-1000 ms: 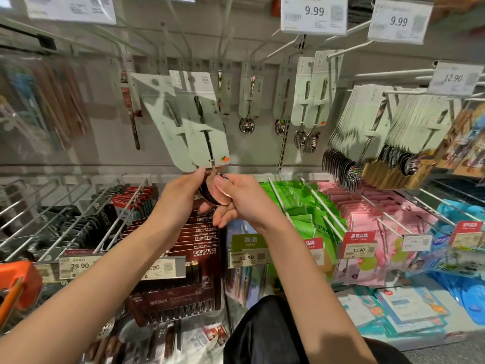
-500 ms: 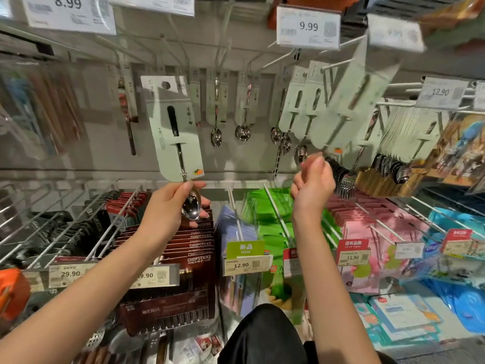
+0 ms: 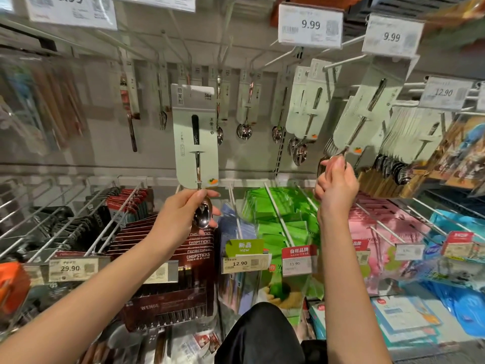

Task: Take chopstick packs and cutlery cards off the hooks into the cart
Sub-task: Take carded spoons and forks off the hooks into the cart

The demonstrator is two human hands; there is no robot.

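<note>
My left hand (image 3: 183, 214) grips the bowl end of a spoon on a pale green cutlery card (image 3: 195, 135), holding the card upright in front of the shelf wall. My right hand (image 3: 336, 182) pinches the lower end of a fork on a second pale green cutlery card (image 3: 367, 109), which tilts up to a white hook (image 3: 343, 63) at the upper right. Dark red chopstick packs (image 3: 168, 258) hang on the lower hooks below my left hand. An orange cart part (image 3: 11, 285) shows at the left edge.
More spoon cards (image 3: 307, 106) and fork cards (image 3: 414, 132) hang along the back wall under price tags (image 3: 311, 26). Green packs (image 3: 278, 219), pink packs (image 3: 380, 224) and blue packs (image 3: 459, 232) fill the lower hooks, whose white rods jut towards me.
The view has swung left. My left hand still holds the spoon card upright. My right hand stays up at the right, pinching the tilted fork card near its hook.
</note>
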